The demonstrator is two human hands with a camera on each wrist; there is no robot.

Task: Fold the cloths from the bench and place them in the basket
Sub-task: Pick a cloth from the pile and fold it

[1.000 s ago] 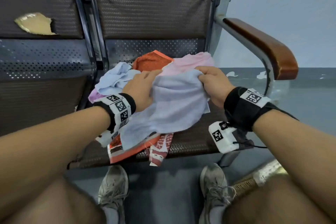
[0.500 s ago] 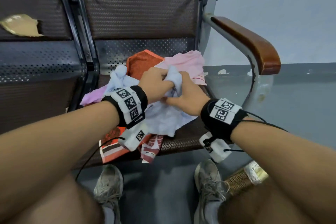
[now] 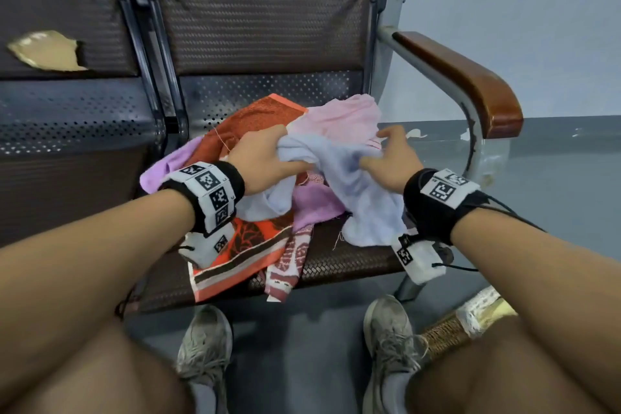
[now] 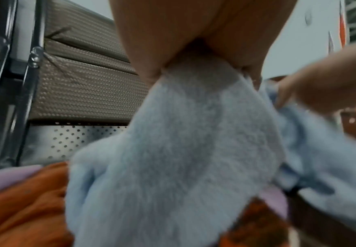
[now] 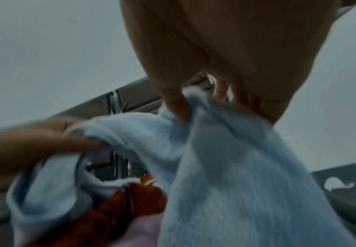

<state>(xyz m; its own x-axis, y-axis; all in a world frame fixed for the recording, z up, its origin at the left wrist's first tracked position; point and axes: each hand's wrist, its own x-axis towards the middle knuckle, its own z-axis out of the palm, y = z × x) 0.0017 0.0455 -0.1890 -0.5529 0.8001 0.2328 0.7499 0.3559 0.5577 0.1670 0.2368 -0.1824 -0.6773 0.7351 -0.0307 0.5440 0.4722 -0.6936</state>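
Here both hands gripped the pale blue cloth (image 3: 363, 191) above the desk (image 3: 349, 259): left hand (image 3: 265, 161) fingers clamped on one bunched end, right hand (image 3: 391, 161) pinching the other.

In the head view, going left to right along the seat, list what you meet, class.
lilac cloth → left hand → pale blue cloth → right hand → wooden armrest
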